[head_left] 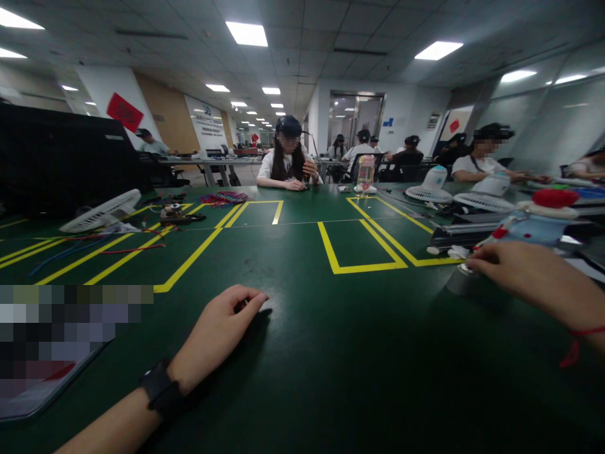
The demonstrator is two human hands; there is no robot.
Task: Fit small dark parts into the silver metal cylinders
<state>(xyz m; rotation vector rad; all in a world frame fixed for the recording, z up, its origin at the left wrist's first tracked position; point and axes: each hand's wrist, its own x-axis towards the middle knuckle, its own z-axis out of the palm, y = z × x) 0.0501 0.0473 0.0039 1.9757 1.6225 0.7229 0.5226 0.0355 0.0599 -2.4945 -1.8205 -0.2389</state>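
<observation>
My left hand [218, 331] rests on the green table [302, 353], fingers curled loosely; something small and dark may sit under the fingertips, but I cannot tell what. A black watch band circles that wrist. My right hand [524, 274] reaches to the right, its fingertips on a small round silvery object [466, 272] beside a dark grey cylinder. A red string is tied round the right wrist. Just beyond the right hand lies a light blue plush toy [534, 228] with a red top.
Yellow tape outlines [362, 249] mark the table. White fan grilles [101, 212] and loose wires lie far left, more fan parts [482, 202] far right. A phone [42, 378] lies at the near left edge. A person [288, 161] sits opposite; others work behind.
</observation>
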